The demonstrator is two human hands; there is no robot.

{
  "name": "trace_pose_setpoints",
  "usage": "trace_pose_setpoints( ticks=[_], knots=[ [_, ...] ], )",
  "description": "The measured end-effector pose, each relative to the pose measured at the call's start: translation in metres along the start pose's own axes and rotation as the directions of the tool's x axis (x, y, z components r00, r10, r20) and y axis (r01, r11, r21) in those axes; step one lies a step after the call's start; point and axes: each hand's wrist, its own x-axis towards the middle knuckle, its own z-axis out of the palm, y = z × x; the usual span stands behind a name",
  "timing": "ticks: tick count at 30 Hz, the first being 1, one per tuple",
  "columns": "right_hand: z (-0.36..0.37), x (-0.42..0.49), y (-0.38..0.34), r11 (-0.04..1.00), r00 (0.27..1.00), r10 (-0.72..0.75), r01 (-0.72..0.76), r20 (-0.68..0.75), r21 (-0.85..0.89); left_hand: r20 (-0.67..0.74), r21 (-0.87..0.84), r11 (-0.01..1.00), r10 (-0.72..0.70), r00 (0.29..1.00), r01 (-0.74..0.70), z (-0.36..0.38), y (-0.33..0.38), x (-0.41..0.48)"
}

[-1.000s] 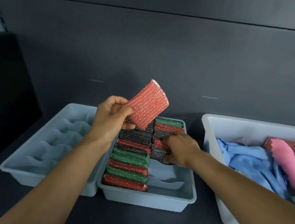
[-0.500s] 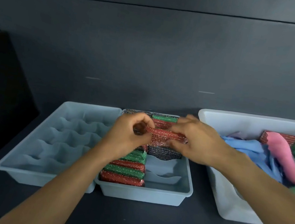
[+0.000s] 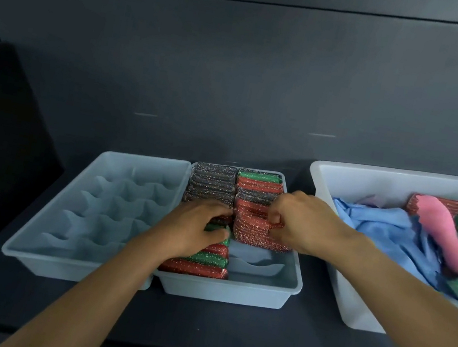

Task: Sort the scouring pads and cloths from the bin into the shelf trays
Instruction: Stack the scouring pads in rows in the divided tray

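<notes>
Red pad point(image 3: 255, 227) now down in mid tray point(image 3: 231, 291), R hand point(image 3: 301, 223) pinching it, L hand point(image 3: 196, 228) flat, holding nothing.

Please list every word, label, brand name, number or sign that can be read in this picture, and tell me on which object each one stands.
None: no readable text shows anywhere.
Left tray: plain plastic, no label.
Middle tray, holding the scouring pads: no print visible.
White bin, with the blue cloth and pink cloth: no tag or logo visible.
Back wall: only two short pale marks, not letters.
</notes>
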Motion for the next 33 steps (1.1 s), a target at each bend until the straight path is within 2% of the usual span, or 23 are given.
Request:
trace_pose_setpoints(
  ticks=[12, 14, 16, 18, 21, 23, 28, 33],
  knots=[
    [0.033, 0.016, -0.01, 0.97, 0.997, -0.075, 0.072, -0.002, -0.232, 0.003, -0.007, 1.0, -0.021, 1.0, 0.021, 0.004, 0.002, -0.002],
    [0.03, 0.014, -0.007, 0.979, 0.998, -0.066, 0.065, 0.0, -0.192, -0.018, 0.0, 0.999, -0.033, 0.999, 0.033, 0.003, 0.009, 0.0],
    [0.023, 0.008, 0.0, 0.997, 0.999, -0.043, 0.042, -0.011, -0.06, -0.05, -0.028, 0.999, -0.04, 0.998, 0.039, 0.002, 0.019, 0.004],
    [0.015, -0.005, 0.014, 0.996, 0.995, -0.021, 0.029, -0.101, 0.08, -0.08, -0.098, 0.995, -0.018, 0.997, 0.01, 0.003, 0.035, 0.012],
    [0.003, -0.033, 0.051, 0.971, 0.946, 0.082, -0.005, -0.312, 0.241, -0.15, -0.185, 0.977, 0.076, 0.986, -0.103, 0.008, 0.069, 0.029],
    [-0.001, -0.052, 0.089, 0.94, 0.918, 0.195, -0.075, -0.344, 0.333, -0.19, -0.264, 0.947, 0.136, 0.972, -0.184, 0.014, 0.096, 0.044],
    [0.001, -0.098, 0.2, 0.849, 0.847, 0.445, -0.297, -0.289, 0.437, -0.159, -0.485, 0.819, 0.262, 0.952, -0.307, 0.039, 0.171, 0.095],
    [0.004, -0.139, 0.301, 0.79, 0.783, 0.596, -0.535, -0.175, 0.298, -0.04, -0.563, 0.765, 0.355, 0.934, -0.314, 0.077, 0.259, 0.159]
  ],
)
